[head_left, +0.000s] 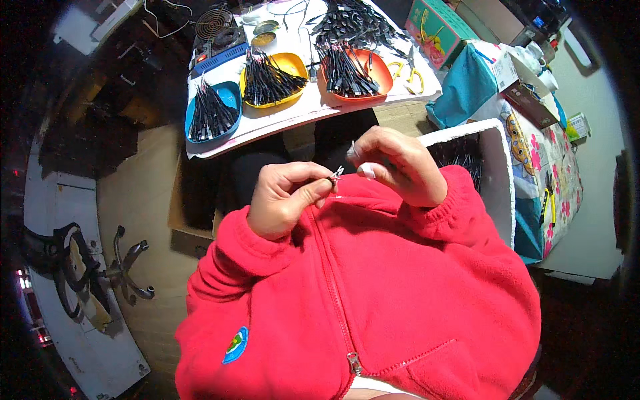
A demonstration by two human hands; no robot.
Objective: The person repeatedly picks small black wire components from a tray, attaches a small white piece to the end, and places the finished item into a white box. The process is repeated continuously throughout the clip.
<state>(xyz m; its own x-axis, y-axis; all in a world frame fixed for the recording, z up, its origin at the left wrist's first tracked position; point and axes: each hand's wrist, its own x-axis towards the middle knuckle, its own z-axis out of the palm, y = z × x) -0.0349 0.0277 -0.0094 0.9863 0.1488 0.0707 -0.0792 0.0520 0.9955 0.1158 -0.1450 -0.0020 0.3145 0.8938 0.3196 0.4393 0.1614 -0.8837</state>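
In front of my red fleece, my left hand is closed, thumb and forefinger pinching a short dark cable. Its thin, pale wire ends stick up past the fingertips; the rest is hidden in the hand. Just right of the wires hangs my right hand, fingers bent and thumb apart from them. White wrapping covers its thumb tip, and a pale band circles a finger. Nothing shows in its grip. Beyond my hands, bundles of black cables lie in a blue tray, a yellow tray and a red tray.
A white table holds the trays, a heap of black cables, yellow-handled scissors and a blue device with a fan. To my right stands a white foam box containing dark strands. An office-chair base is at left.
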